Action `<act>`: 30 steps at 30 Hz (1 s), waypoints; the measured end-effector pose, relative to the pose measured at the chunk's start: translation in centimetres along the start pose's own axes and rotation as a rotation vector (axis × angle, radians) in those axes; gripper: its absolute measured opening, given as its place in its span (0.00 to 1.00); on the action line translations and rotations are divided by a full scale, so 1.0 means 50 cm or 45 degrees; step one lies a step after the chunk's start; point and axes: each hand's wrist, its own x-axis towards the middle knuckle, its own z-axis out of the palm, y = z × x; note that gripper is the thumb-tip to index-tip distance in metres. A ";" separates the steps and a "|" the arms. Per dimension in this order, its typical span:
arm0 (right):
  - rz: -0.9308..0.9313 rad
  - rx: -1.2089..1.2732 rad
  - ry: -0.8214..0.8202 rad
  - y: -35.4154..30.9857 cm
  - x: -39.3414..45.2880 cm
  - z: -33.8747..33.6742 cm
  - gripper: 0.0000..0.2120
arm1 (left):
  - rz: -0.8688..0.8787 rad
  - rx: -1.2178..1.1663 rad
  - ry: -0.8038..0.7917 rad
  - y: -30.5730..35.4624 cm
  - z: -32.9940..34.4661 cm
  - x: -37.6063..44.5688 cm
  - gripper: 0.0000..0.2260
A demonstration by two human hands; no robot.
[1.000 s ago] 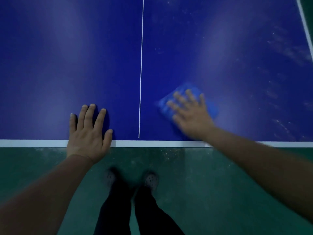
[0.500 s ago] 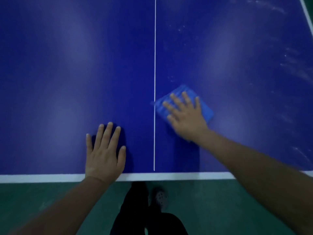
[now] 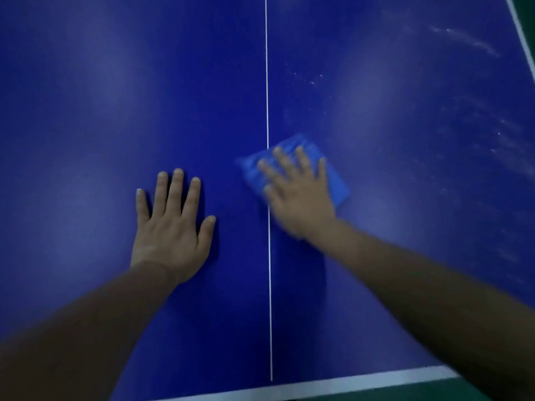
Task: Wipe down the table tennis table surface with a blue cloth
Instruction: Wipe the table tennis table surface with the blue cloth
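White edging [image 3: 347,386] marks the desk's near edge. Your left hand [image 3: 170,230] lies spread flat, bracing. Your right hand [image 3: 298,195], fingers splayed, presses the blue cloth [image 3: 337,185] astride the centre line [image 3: 267,82]. Loose cloth could slip free; dust streaks [image 3: 466,41] toward the far right corner could get missed.

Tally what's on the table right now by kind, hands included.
Hands: 2, left hand flat on the table, right hand pressing the cloth
Blue cloths: 1, blue cloth straddling the white centre line
Total: 3
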 end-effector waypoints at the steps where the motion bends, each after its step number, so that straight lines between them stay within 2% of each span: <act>1: 0.208 -0.028 0.007 0.064 0.040 -0.007 0.27 | 0.004 0.001 0.003 0.000 -0.001 0.001 0.33; 3: 0.697 0.004 -0.015 0.211 0.081 -0.029 0.27 | 0.005 -0.004 0.004 0.003 -0.004 0.002 0.33; 5: 1.115 0.172 -0.030 0.301 0.077 -0.057 0.27 | 0.000 -0.007 -0.002 0.005 -0.004 0.002 0.32; 6: 1.222 0.208 -0.027 0.304 0.070 -0.063 0.27 | -0.002 -0.005 -0.007 0.004 -0.004 0.002 0.33; 7: 1.225 0.176 -0.025 0.278 0.063 -0.058 0.27 | -0.001 -0.007 -0.010 0.004 -0.005 0.002 0.33; 9: 0.921 0.049 0.007 0.172 0.036 -0.034 0.26 | 0.006 -0.011 -0.009 0.003 -0.006 0.001 0.32; 11: 0.353 -0.009 -0.020 0.065 -0.012 -0.010 0.26 | 0.013 0.001 -0.004 0.001 -0.004 0.001 0.33; 12: 0.120 -0.050 -0.056 0.051 -0.032 -0.002 0.25 | 0.014 0.006 -0.003 0.001 -0.004 0.001 0.33; 13: 0.018 -0.063 -0.085 0.067 -0.033 -0.005 0.25 | 0.014 0.006 -0.002 0.001 -0.003 0.001 0.33; 14: 0.073 -0.064 -0.088 0.108 -0.021 -0.012 0.26 | 0.011 0.006 0.002 0.000 -0.003 0.002 0.33; 15: 0.256 -0.078 -0.059 0.160 -0.008 -0.017 0.27 | 0.010 0.009 0.005 0.001 -0.003 0.002 0.32; 17: 0.756 -0.032 -0.049 0.275 0.012 -0.038 0.27 | 0.008 0.011 0.008 0.002 -0.004 0.003 0.32; 19: 1.163 0.157 -0.029 0.338 0.018 -0.061 0.27 | 0.008 0.017 0.010 0.003 -0.004 0.003 0.32; 21: 1.260 0.174 0.001 0.302 0.023 -0.055 0.26 | 0.009 0.025 0.003 0.002 -0.004 0.004 0.32; 22: 1.149 0.131 0.017 0.256 0.023 -0.047 0.26 | 0.007 0.020 0.002 0.002 -0.004 0.003 0.33; 23: 0.937 0.082 0.060 0.203 0.018 -0.033 0.26 | 0.005 0.014 0.005 0.003 -0.004 0.003 0.33; 26: -0.019 -0.049 -0.047 0.102 -0.027 -0.004 0.25 | 0.003 0.009 0.018 0.004 -0.005 0.003 0.33; 27: -0.197 -0.060 -0.065 0.123 -0.028 -0.006 0.24 | 0.002 0.006 0.019 0.004 -0.005 0.003 0.33; 28: -0.201 -0.044 -0.054 0.161 -0.020 -0.012 0.24 | -0.001 0.005 0.024 0.004 -0.005 0.003 0.33; 30: 0.100 -0.024 -0.043 0.236 0.000 -0.030 0.26 | -0.008 0.009 0.035 0.005 -0.002 0.002 0.32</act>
